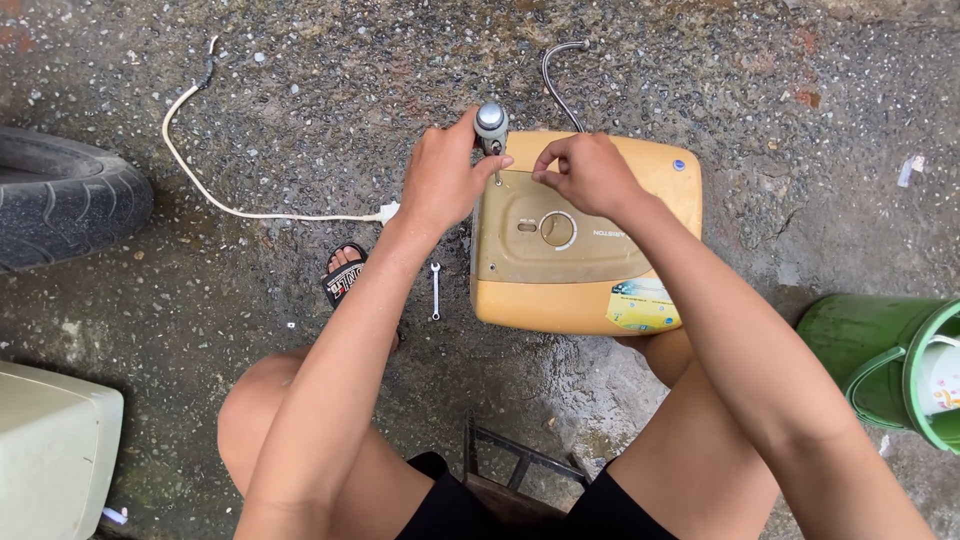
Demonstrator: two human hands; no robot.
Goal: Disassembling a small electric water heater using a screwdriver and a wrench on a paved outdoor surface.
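Both of your hands work at the far edge of a yellow water heater (560,290) that lies flat on the wet concrete ground (330,60) between your knees. Your left hand (440,180) is clenched around the handle of a screwdriver (491,125), which stands upright with its grey cap on top and its tip set into the heater's far left corner. Your right hand (585,170) rests on the heater's far edge just beside the tool, thumb and forefinger pinched together; whether they hold something small you cannot tell from here.

On the heater's face a round dial (558,229) sits near the middle, and a coloured sticker (642,305) covers the near right corner. A metal hose (558,75) curves away from the far edge. A white cable (215,190) runs off to the left across the ground. A small wrench (435,290) lies just beside the heater's left edge, near your sandalled foot (345,272). A tyre (65,205) sits at the far left, a green bucket (890,365) at the right.
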